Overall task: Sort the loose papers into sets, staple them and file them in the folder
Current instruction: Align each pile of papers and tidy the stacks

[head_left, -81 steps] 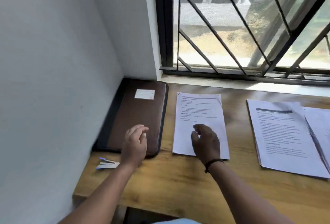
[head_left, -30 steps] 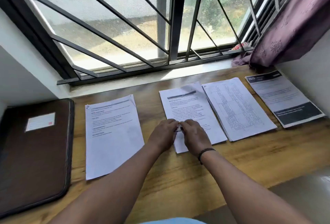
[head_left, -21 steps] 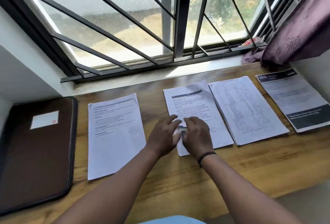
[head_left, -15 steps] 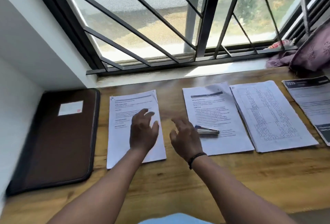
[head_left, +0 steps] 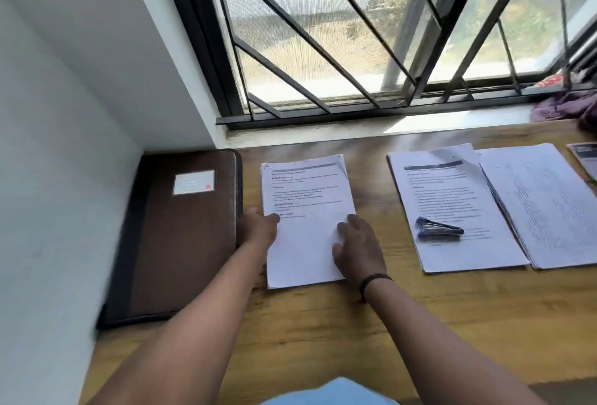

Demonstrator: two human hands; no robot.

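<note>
We log four sorted sets, folder (head_left: 181,230) closed, stapler (head_left: 439,231) idle; left hand (head_left: 258,227) and right hand (head_left: 358,248), fingers flat, grasping nothing, press the left-end set (head_left: 307,210); filing pending.

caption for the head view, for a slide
Both hands, left and right, rest on the paper set beside the closed folder.

Printed paper set (head_left: 307,217) flat beside closed brown folder (head_left: 184,236)

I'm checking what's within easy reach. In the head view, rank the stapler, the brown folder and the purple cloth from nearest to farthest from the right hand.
From the right hand:
1. Stapler, just to its right, lying on the middle paper set.
2. Brown folder, to the left, past the left hand.
3. Purple cloth, far right by the window sill.
</note>
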